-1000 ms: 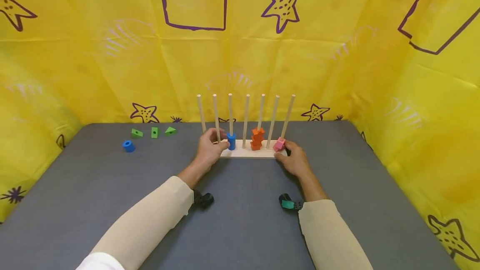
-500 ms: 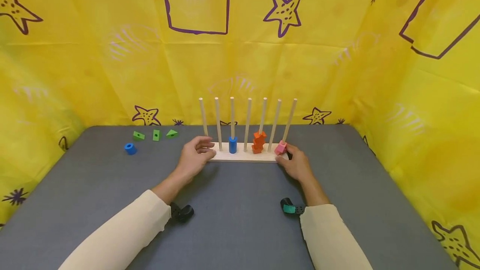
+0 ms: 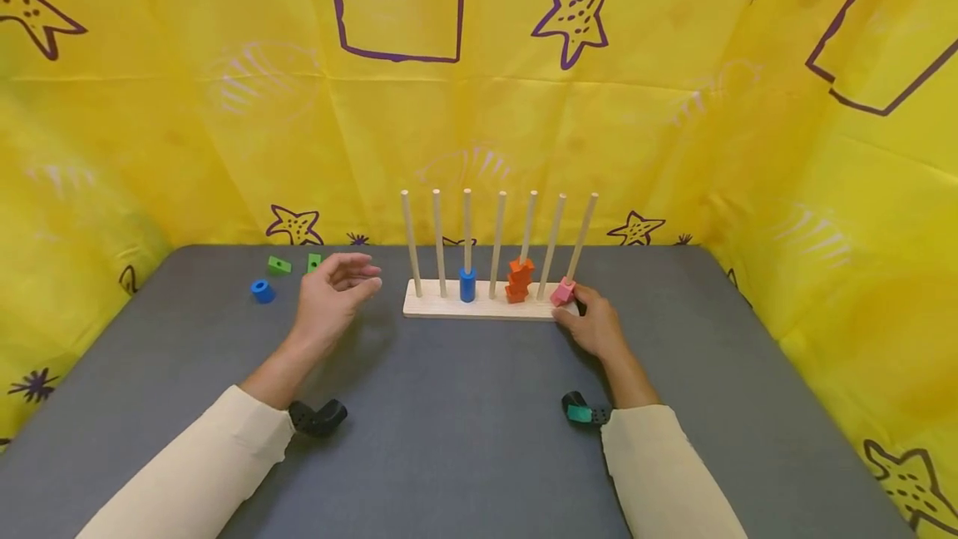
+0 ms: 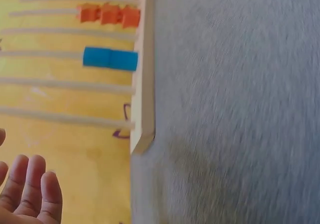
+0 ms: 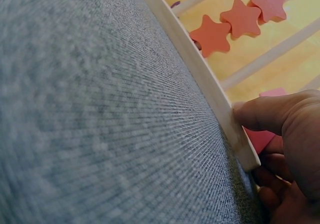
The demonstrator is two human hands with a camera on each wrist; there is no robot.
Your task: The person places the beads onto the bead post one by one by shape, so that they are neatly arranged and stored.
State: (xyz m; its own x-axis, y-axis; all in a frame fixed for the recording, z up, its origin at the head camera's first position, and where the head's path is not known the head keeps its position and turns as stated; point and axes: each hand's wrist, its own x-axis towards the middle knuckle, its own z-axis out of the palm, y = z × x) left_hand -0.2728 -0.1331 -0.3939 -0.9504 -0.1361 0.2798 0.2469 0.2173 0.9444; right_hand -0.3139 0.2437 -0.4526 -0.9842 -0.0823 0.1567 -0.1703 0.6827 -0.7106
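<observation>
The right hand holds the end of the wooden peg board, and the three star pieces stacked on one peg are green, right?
Not quite: the star pieces are orange, as the head view shows. The rest holds: the right hand holds the end of the wooden peg board.

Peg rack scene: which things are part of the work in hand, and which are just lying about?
In hand:
peg rack, right hand holding its end
blue cylinders, orange stars, pink block on pegs
left hand, open, near the loose blue ring and green pieces

Lying about:
yellow star cloth
</observation>
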